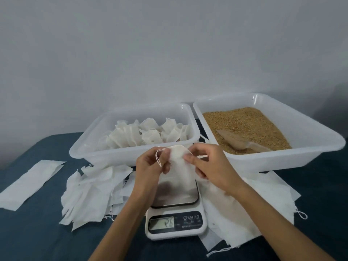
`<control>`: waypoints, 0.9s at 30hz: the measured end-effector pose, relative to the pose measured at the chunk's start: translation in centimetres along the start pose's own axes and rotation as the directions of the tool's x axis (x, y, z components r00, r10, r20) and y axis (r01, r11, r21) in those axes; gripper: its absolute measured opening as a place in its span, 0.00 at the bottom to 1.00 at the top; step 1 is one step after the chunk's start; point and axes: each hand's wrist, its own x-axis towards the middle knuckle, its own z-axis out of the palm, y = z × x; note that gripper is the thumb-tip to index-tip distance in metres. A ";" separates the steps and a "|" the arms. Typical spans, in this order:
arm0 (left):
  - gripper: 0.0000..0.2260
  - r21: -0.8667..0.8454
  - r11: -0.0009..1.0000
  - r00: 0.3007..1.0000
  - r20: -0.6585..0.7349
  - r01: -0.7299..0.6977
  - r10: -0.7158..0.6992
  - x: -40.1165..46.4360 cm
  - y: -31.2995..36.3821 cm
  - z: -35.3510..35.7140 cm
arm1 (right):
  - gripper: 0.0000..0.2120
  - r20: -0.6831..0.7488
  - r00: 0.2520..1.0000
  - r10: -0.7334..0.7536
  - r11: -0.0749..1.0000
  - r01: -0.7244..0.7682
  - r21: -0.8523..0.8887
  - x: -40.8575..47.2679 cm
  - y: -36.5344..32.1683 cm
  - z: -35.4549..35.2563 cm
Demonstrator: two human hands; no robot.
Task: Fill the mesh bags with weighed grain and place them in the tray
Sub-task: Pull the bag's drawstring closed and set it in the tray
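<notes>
White plastic scale (175,226): nearest of all, a rounded body with a dark front panel and a grey display; its shiny steel platform sits under the hands and mirrors them dimly.
Held bag (180,166): a thin, soft, off-white mesh pouch hanging above the platform, mouth upward, with a looped drawstring (158,157) curling out on its left.
Left hand (150,164): fingers curled, thumb and fingertips pinching the left edge of the held bag's mouth.
Right hand (209,164): fingers curled, pinching the right edge of that same mouth.
Empty bags (94,191): flat, crumpled white pieces heaped on the dark blue cloth (37,240) to both sides of the scale, some trailing strings.
Flat strip (30,183): one long smooth white rectangle lying apart at the far left.
Left tray (113,157): translucent white plastic, rectangular with rounded corners, behind the hands; it holds filled bags (150,134) standing upright with gathered tops.
Right tray (282,159): same plastic, touching or just beside the left tray, holding loose golden-brown grain (244,121).
Scoop (239,140): clear plastic, half sunk in the grain, handle toward the near right.
Wall (169,44): plain, pale grey, matte.
</notes>
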 end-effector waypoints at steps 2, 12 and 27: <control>0.07 0.027 1.000 1.000 -0.006 0.000 0.001 0.0 0.0 -0.1 | 0.06 -0.050 0.998 -0.026 0.999 0.023 -0.043 0.0 0.1 0.1; 0.10 -0.012 1.000 0.999 -0.036 -0.014 0.014 -0.4 0.6 0.3 | 0.05 -0.177 0.965 -0.192 0.977 0.172 -0.125 -1.0 0.8 2.6; 0.08 -0.058 0.994 0.976 0.199 0.097 -0.084 -1.9 1.1 1.8 | 0.07 -0.114 0.986 -0.117 0.983 0.132 0.125 -0.4 1.0 1.7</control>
